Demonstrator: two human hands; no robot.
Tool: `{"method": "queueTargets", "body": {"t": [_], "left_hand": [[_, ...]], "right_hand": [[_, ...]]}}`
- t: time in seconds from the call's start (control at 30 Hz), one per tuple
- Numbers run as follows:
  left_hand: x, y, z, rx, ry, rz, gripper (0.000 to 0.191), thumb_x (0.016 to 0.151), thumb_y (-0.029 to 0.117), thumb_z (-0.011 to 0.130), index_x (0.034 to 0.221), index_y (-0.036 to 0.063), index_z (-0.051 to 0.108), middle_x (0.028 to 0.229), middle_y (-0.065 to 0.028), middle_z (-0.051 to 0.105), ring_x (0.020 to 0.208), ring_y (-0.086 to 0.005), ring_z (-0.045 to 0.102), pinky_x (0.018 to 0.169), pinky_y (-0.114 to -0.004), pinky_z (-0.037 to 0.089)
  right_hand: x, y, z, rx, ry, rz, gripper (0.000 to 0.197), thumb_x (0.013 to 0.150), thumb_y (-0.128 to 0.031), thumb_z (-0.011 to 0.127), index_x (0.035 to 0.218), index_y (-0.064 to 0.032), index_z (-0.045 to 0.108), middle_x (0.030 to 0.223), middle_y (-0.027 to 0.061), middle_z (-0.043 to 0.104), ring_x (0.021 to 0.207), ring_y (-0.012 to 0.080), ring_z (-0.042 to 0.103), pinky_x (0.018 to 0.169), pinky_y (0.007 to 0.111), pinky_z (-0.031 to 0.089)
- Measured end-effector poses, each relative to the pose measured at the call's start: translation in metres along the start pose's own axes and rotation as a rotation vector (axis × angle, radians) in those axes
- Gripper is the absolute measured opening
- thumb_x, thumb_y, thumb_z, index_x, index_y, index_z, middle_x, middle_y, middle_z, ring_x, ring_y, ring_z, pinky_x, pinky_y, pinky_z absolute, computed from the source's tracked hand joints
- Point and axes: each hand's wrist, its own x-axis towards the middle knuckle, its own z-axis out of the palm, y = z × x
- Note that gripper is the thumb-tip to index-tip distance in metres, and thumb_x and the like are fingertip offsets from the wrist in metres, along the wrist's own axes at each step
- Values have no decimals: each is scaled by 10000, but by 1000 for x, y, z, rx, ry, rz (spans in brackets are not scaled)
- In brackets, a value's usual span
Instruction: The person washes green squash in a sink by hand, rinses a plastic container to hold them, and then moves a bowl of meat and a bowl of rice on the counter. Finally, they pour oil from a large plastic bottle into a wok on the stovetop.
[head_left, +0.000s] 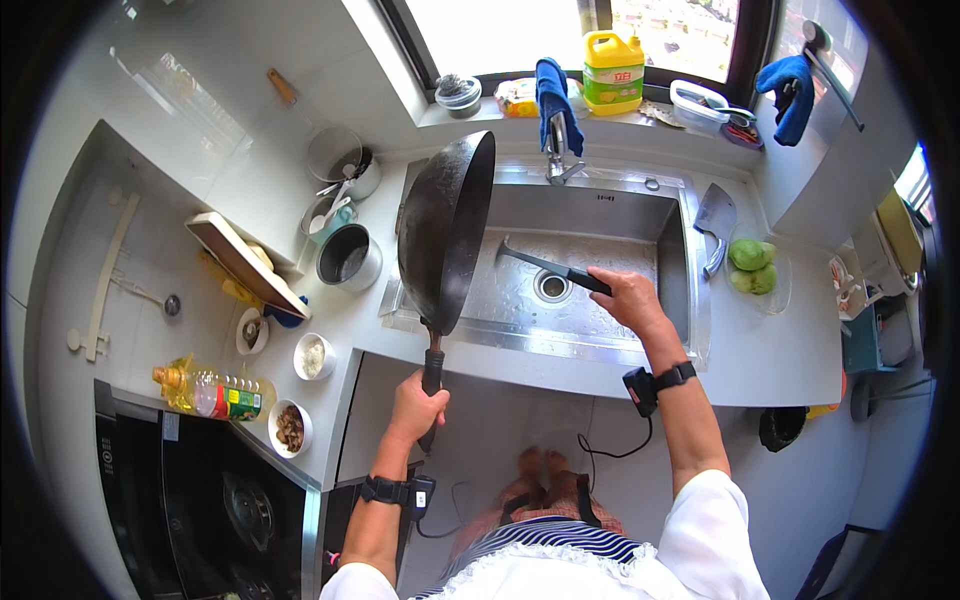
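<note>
My left hand (415, 407) is closed around the black handle of a dark wok (442, 217). The wok is tipped on its side over the sink's left part, with its opening turned right and its inside in shadow. In my right hand (628, 298) is the black grip of a long-handled metal cooking utensil (541, 264), seemingly a turner. Its curved end, seen edge-on, points left towards the wok but stays apart from it. Below the utensil lies the wet stainless-steel sink (600, 196) with its round drain (553, 286).
A chrome faucet (556, 146) with a blue cloth stands behind the sink. To the right are a cleaver (714, 214) and green vegetables (752, 266). Leftward stand a metal pot (349, 259), small white bowls (313, 357), an oil bottle (217, 392) and a black gas hob (232, 510).
</note>
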Motion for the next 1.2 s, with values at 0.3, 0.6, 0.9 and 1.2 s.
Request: {"method": "queueTargets", "body": {"t": [0.3, 0.6, 0.9, 1.2], "left_hand": [[-3, 11, 17, -161, -11, -14, 83, 712, 38, 563, 713, 21, 482, 524, -50, 518, 396, -125, 509, 403, -258, 415], [-3, 12, 24, -179, 2, 3, 80, 720, 51, 560, 729, 19, 487, 541, -53, 529, 406, -128, 513, 418, -264, 426], [-30, 8, 20, -188, 22, 14, 75, 721, 65, 551, 733, 14, 497, 541, -46, 531, 421, -120, 522, 436, -258, 433], [-145, -15, -50, -717, -163, -52, 120, 747, 30, 556, 812, 32, 454, 595, -45, 506, 431, -110, 505, 423, -220, 415]], "right_hand": [[8, -1, 12, 330, -53, 5, 396, 706, -134, 674, 1094, -160, 601, 868, 164, 633, 753, 263, 629, 694, 323, 482], [-9, -8, -20, 522, -46, -32, 423, 691, -91, 692, 1101, -78, 592, 971, 130, 643, 828, 192, 634, 750, 283, 475], [-37, 22, -43, -54, 162, 52, 442, 688, -117, 686, 1115, -134, 574, 914, 160, 624, 799, 320, 604, 698, 363, 482], [-135, -11, -35, 515, 243, 269, 349, 820, -77, 572, 1158, 2, 532, 757, -40, 542, 566, 40, 435, 494, 176, 342]]}}
